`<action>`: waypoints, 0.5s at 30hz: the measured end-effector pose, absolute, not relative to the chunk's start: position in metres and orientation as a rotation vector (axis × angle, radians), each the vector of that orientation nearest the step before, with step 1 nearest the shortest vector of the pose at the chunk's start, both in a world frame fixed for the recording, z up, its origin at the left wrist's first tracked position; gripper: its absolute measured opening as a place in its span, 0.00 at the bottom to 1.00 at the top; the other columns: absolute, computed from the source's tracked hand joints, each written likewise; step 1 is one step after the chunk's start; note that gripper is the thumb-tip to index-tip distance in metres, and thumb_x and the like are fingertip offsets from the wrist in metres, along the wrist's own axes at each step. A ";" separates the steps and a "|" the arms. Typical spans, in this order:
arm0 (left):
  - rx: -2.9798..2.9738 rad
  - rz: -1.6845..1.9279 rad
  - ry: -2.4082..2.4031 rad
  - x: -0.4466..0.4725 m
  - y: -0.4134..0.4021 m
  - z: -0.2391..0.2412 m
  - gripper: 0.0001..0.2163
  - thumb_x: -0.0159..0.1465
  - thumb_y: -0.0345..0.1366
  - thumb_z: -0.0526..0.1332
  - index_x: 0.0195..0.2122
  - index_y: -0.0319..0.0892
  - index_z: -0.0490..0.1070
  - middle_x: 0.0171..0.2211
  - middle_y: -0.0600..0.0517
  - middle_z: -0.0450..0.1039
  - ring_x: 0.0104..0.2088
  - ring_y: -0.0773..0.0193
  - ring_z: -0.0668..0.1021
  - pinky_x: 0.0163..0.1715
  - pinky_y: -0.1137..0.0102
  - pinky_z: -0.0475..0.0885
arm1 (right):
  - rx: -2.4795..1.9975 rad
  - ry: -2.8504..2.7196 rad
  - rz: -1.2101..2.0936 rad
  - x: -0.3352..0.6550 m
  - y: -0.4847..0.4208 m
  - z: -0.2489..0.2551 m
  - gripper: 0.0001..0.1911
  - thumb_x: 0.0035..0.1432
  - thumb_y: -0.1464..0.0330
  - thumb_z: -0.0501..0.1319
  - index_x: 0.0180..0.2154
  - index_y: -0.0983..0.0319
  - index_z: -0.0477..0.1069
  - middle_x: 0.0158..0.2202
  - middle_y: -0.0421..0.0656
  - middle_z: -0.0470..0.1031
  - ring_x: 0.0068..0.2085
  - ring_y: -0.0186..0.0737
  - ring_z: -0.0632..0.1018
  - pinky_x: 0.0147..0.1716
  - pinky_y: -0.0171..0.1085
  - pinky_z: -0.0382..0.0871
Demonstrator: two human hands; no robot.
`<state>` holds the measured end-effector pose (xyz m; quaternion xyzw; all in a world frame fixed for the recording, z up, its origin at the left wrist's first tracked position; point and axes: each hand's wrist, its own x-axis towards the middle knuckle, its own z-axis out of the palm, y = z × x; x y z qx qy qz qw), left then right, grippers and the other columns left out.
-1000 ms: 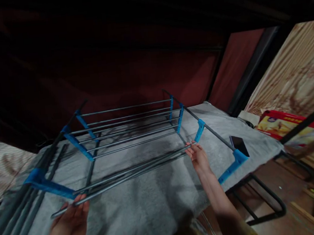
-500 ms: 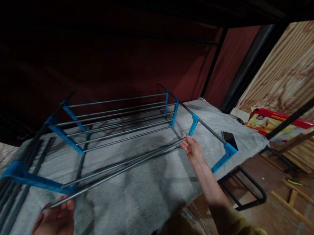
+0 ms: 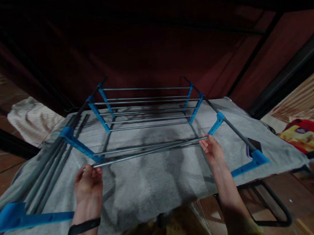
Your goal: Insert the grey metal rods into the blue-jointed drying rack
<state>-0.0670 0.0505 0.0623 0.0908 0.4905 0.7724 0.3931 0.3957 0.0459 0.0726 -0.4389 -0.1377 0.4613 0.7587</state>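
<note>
A rack frame of grey metal rods and blue plastic brackets (image 3: 146,111) lies on a grey cloth (image 3: 142,186) over a table. My left hand (image 3: 87,184) is closed on the left end of a grey rod (image 3: 149,151), beside a blue bracket (image 3: 77,142). My right hand (image 3: 213,149) pinches the same rod's right end, just below another blue bracket (image 3: 216,123). The rod runs level between both hands, next to two more rods set in the brackets.
A bundle of loose grey rods (image 3: 43,167) and a blue bracket (image 3: 24,220) lie at the left. A dark phone (image 3: 254,145) sits by a blue corner piece (image 3: 251,163). A red box (image 3: 306,135) and wooden boards are at the right, dark red cloth behind.
The view has swung left. My left hand went from lying open under the rod to closed round its end near the blue bracket. My right hand stays on the rod's other end.
</note>
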 end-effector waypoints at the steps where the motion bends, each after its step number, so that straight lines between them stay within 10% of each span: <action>1: 0.200 1.950 1.227 -0.064 0.049 0.064 0.09 0.61 0.19 0.60 0.31 0.41 0.68 0.19 0.62 0.64 0.18 0.76 0.64 0.25 0.77 0.69 | -0.961 -0.296 0.998 0.397 0.046 0.072 0.10 0.54 0.65 0.72 0.34 0.60 0.73 0.33 0.38 0.81 0.35 0.32 0.81 0.41 0.35 0.79; 15: 0.155 1.978 1.320 -0.053 0.042 0.070 0.05 0.58 0.26 0.65 0.35 0.40 0.72 0.25 0.56 0.73 0.24 0.73 0.74 0.28 0.77 0.71 | -0.999 -0.296 1.042 0.415 0.049 0.063 0.07 0.52 0.72 0.70 0.32 0.61 0.74 0.36 0.39 0.80 0.39 0.32 0.81 0.45 0.34 0.78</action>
